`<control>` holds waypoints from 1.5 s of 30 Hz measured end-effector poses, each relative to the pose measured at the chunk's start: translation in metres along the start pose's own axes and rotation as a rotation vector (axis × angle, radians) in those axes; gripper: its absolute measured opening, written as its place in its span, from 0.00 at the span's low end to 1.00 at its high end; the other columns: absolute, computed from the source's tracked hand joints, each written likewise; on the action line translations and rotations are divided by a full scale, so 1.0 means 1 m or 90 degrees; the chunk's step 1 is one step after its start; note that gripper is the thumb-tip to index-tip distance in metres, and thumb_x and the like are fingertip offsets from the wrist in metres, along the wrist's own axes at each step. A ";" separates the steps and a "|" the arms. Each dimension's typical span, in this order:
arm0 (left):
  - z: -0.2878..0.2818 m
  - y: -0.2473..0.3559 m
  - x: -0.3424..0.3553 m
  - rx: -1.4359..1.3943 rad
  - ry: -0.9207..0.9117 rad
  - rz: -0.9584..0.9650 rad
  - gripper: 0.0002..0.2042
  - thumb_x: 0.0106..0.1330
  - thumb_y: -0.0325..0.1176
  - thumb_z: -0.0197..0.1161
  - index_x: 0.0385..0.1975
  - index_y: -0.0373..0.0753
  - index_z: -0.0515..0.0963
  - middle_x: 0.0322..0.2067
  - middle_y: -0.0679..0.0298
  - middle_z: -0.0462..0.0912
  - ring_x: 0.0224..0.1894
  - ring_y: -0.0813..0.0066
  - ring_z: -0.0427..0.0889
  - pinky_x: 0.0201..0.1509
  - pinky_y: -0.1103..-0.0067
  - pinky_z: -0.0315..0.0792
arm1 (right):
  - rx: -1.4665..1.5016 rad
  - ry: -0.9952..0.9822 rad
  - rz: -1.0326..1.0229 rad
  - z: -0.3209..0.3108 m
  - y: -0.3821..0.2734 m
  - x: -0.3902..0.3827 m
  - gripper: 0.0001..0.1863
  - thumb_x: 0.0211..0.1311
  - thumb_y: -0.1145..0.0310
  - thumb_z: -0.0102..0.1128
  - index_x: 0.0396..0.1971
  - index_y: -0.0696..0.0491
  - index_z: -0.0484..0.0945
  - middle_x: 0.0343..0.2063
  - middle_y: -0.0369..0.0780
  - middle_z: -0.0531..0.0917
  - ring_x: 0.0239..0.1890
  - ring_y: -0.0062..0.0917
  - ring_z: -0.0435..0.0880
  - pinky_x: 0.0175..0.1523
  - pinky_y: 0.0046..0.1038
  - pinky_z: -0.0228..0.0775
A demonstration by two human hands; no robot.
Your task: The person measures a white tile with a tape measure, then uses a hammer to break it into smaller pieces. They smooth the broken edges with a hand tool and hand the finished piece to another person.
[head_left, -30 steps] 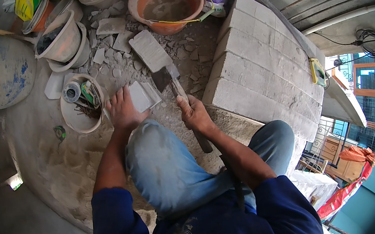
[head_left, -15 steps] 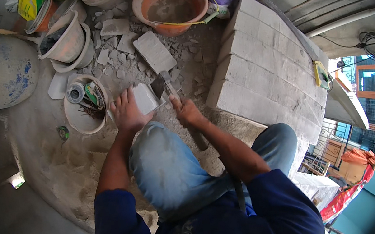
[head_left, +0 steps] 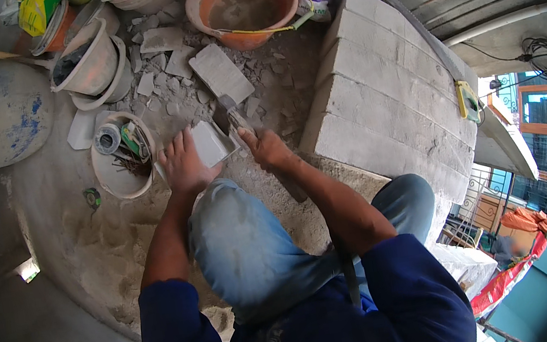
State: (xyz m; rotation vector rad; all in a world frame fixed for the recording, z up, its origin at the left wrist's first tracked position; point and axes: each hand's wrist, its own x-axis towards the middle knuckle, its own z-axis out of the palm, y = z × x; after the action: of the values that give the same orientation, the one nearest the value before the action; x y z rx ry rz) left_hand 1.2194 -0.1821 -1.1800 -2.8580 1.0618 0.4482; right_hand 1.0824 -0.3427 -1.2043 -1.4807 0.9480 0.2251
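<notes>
You look to be mid-chop on the light grey block piece [head_left: 212, 144]: step in hand, as I judge it, is dressing its right edge with the hatchet-like tool [head_left: 221, 115]. Block piece lies on the floor just beyond your left knee [head_left: 221, 199]; use it as the landmark. Left hand [head_left: 182, 164] sits on its left part, palm down, fingers laid out straight and slightly spread, bearing on the top face rather than curled round it; can't tell where the thumb presses. Right hand [head_left: 265, 148] is to the right of the piece, fingers wrapped closed on the tool's wooden handle, high up near the head. Head stands at the piece's far right corner; can't tell if the blade is touching or just beside it. Next move calls for a firm left press, the blade lined up on that right edge, short controlled strokes, and left fingers well clear of the cut. Main risk: a glancing blow or the thin edge snapping off badly. Around the piece: round tub [head_left: 140, 191] just left of it, tape measure [head_left: 92, 197] further left, a bigger grey slab [head_left: 221, 73] beyond it, rubble [head_left: 171, 91] beyond and to the left, stacked blocks [head_left: 377, 114] well off to its right.
</notes>
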 end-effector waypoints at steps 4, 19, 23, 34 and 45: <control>0.010 -0.003 0.001 -0.020 0.018 0.010 0.57 0.43 0.56 0.77 0.74 0.40 0.54 0.68 0.55 0.64 0.72 0.55 0.61 0.76 0.54 0.45 | 0.019 0.113 -0.213 0.000 -0.013 0.000 0.36 0.73 0.38 0.48 0.43 0.64 0.78 0.29 0.58 0.84 0.34 0.50 0.87 0.45 0.44 0.77; 0.006 0.000 0.001 0.011 0.006 0.000 0.57 0.45 0.57 0.77 0.74 0.40 0.53 0.69 0.57 0.65 0.71 0.57 0.61 0.76 0.55 0.46 | 0.034 0.113 -0.191 -0.005 -0.050 0.036 0.38 0.74 0.38 0.47 0.40 0.67 0.75 0.27 0.57 0.82 0.22 0.42 0.86 0.30 0.40 0.78; -0.004 0.007 0.000 -0.016 0.002 0.007 0.59 0.42 0.56 0.80 0.74 0.40 0.54 0.68 0.54 0.65 0.72 0.57 0.60 0.76 0.56 0.43 | -0.075 -0.024 0.028 0.017 -0.007 0.046 0.38 0.73 0.37 0.47 0.41 0.66 0.77 0.26 0.55 0.83 0.22 0.40 0.86 0.27 0.41 0.77; 0.010 -0.001 0.001 -0.003 0.024 -0.001 0.59 0.40 0.55 0.80 0.73 0.39 0.55 0.65 0.54 0.68 0.71 0.57 0.62 0.76 0.55 0.45 | 0.061 0.233 -0.275 0.002 -0.035 0.020 0.32 0.73 0.44 0.53 0.39 0.65 0.77 0.30 0.63 0.81 0.39 0.61 0.82 0.43 0.47 0.74; 0.000 0.000 -0.001 -0.021 -0.003 0.018 0.57 0.44 0.55 0.78 0.74 0.38 0.54 0.68 0.55 0.65 0.70 0.55 0.63 0.75 0.54 0.46 | 0.194 0.123 -0.203 -0.002 -0.010 -0.015 0.26 0.75 0.47 0.53 0.39 0.61 0.76 0.24 0.43 0.81 0.29 0.25 0.82 0.36 0.33 0.75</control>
State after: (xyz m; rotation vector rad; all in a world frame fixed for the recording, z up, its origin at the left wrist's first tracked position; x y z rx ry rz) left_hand 1.2185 -0.1814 -1.1793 -2.8728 1.1066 0.4779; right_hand 1.0791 -0.3401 -1.1866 -1.3602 0.8409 -0.2887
